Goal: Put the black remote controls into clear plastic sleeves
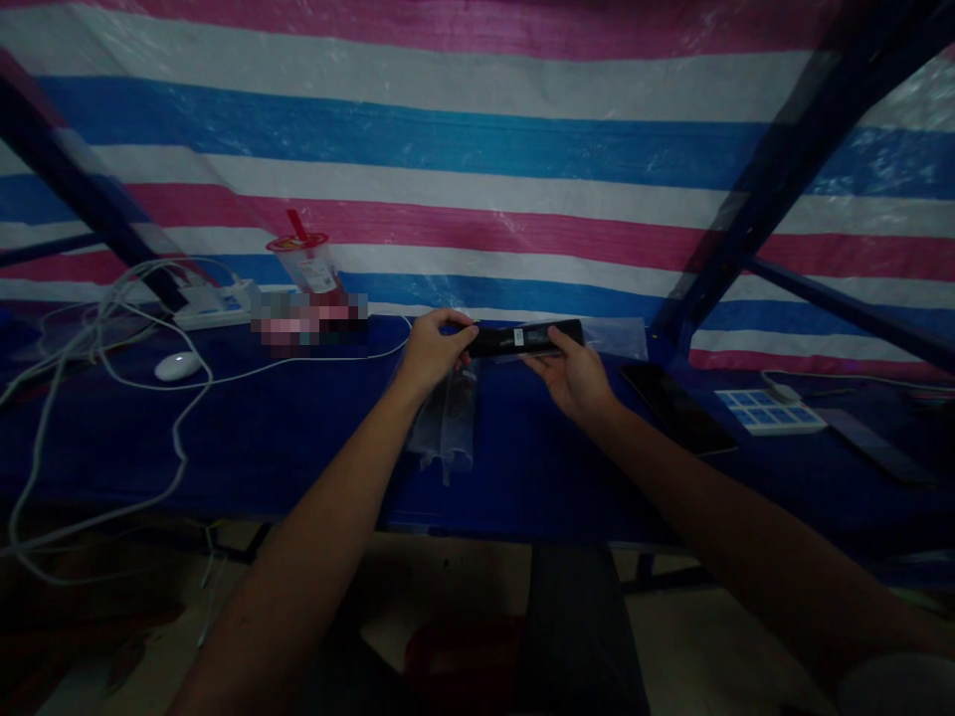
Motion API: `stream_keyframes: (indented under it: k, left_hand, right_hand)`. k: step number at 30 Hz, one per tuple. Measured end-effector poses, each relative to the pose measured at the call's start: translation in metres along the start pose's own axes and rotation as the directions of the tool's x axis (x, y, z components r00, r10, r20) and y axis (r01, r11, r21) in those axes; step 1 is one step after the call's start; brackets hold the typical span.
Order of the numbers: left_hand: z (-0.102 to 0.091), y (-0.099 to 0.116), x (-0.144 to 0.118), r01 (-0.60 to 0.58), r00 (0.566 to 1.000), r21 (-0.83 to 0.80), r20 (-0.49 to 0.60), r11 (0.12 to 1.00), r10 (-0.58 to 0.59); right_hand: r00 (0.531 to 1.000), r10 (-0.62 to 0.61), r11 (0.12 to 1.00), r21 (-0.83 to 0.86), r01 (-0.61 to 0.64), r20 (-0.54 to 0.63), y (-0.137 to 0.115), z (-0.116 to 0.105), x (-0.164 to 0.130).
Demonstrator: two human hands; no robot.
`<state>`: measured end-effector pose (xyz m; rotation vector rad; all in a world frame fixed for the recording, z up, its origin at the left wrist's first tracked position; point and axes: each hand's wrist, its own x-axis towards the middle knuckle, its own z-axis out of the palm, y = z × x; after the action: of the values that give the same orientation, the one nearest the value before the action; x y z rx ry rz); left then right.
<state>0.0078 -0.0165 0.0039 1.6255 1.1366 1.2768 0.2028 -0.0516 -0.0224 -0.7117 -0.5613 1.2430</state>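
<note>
The left hand (435, 348) pinches the left end of a slim black bar-shaped device (526, 339) with a pale label near its middle, and a clear plastic sleeve (448, 423) lies on the blue table (298, 438) just below that hand. The device lies level above the table, spanning the gap between the hands. The right hand (574, 376) cradles its right end from beneath, fingers closed around it.

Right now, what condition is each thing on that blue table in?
Black bar-shaped item: lifted, held level by its two ends.
Left hand: fingers pinching the bar's left end.
Right hand: fingers gripping its right end.
Clear plastic bag: lying flat under the hands.
Drink cup: upright, lid on, straw in.
Dark phone: flat, screen dark.
White mouse: resting untouched.
</note>
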Motion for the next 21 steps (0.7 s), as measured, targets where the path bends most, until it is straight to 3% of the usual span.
stream_keyframes:
  k: [6,10,15,21]
  left_hand:
    - [0.0023,-0.0021,-0.0027,0.003,1.000,0.082,0.016,0.997,-0.005]
    - [0.0026,-0.0029,-0.0022,0.093,0.996,-0.004,-0.003,0.996,-0.093]
    - [-0.0025,0.0019,0.0001,0.287,0.946,-0.137,0.196,0.948,-0.258]
    - [-0.0069,0.0032,0.0023,0.341,0.926,-0.239,0.252,0.909,-0.281]
  right_hand:
    - [1.000,0.016,1.000,0.002,-0.016,0.003,0.0008,0.0002,-0.0017]
    - [0.999,0.028,1.000,0.008,-0.028,0.037,0.0005,0.0000,-0.0020]
    - [0.996,0.051,0.999,0.015,-0.052,0.072,-0.0008,0.0008,-0.0033]
    - [0.991,0.078,0.997,0.016,-0.080,0.105,-0.0006,-0.0015,-0.0011]
